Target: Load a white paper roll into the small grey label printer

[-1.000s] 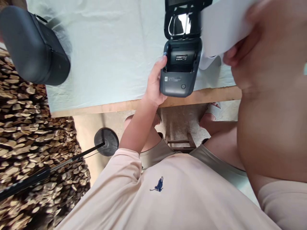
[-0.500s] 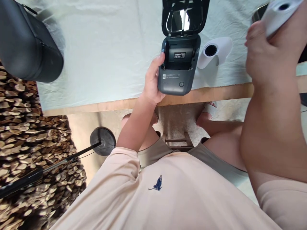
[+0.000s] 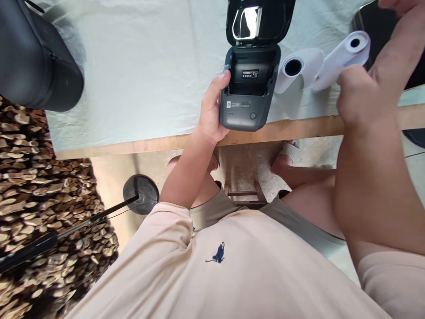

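Note:
A small dark grey label printer (image 3: 247, 95) stands at the table's near edge with its lid (image 3: 259, 20) swung open and its paper bay empty. My left hand (image 3: 212, 113) grips the printer's left side, thumb on the bay's rim. My right hand (image 3: 361, 93) is closed around the near end of a white paper roll (image 3: 345, 55), held low over the table to the right of the printer. A second white paper roll (image 3: 299, 68) lies on the cloth between the printer and the held roll.
A pale cloth (image 3: 142, 75) covers the wooden table (image 3: 133, 147). A large black zip case (image 3: 36, 57) sits at the far left. A dark flat object (image 3: 381, 22) lies at the top right. Below are a round stand base (image 3: 141, 194) and a wooden stool (image 3: 245, 195).
My right hand has brought the white roll down from close to the camera to just over the table beside the other roll. My left hand has stayed on the printer.

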Demonstrator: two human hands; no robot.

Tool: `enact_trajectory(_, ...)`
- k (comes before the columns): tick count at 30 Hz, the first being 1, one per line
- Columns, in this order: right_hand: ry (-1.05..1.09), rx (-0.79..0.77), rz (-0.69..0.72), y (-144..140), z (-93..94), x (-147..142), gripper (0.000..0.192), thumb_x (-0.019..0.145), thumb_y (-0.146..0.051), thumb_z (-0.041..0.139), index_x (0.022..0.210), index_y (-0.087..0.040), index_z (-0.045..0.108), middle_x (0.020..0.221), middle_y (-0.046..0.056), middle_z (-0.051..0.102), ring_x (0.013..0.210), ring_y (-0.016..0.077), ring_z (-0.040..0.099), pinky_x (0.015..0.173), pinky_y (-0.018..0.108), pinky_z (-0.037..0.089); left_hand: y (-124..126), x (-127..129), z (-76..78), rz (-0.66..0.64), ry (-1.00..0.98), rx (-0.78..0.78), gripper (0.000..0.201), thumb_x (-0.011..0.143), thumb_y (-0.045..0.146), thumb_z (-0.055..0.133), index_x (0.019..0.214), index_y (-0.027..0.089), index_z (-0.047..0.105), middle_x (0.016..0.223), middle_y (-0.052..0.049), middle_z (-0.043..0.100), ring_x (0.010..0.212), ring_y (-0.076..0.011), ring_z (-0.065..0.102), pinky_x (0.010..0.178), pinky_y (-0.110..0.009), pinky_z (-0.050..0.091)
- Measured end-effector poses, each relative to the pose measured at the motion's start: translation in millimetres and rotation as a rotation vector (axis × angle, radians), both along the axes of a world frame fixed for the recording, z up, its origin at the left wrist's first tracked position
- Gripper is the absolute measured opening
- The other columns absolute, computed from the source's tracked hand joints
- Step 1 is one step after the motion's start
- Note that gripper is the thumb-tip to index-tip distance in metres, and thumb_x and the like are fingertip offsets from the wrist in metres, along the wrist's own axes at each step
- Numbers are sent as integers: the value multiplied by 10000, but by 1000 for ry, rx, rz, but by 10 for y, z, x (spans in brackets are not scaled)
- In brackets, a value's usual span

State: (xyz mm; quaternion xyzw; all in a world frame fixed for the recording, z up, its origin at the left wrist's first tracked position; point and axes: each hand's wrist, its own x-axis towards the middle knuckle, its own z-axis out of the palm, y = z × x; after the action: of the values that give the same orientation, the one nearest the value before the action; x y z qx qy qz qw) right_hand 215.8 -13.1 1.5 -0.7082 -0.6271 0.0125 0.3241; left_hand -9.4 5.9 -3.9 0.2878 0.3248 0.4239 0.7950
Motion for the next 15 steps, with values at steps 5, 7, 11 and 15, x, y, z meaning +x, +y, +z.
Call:
enact_trajectory(5,-285,-70,138,-45,61,-306,534,683,-523,412,1135,-239,410,1177,9,402,1211,216,331,974,436,307,-2,15,16,-30,-10,48,316,795,403,371,844,190,600,719,-38,597,895,-173,602,743,-263,509)
enact_trajectory(7,-308,-126,154,-22,5,-401,514,670,-430,468,1151,-277,375,1186,0,410,1240,238,294,980,495,282,-6,27,26,-24,-2,69,313,802,387,350,824,196,598,690,-37,592,917,-174,597,761,-257,509)
enact_trajectory(11,-267,-131,87,26,-77,-455,438,666,-288,443,1102,-287,402,1018,-5,501,1165,194,377,996,519,261,-12,36,46,-1,21,38,321,786,397,374,831,178,604,659,-42,579,955,-189,600,780,-269,514)
enact_trajectory(15,-157,-62,40,15,31,-431,479,621,-297,483,1093,-265,407,934,-26,521,1020,140,456,1017,451,293,-8,35,59,32,11,-53,285,779,375,398,805,189,612,764,-51,620,969,-196,606,785,-281,520)
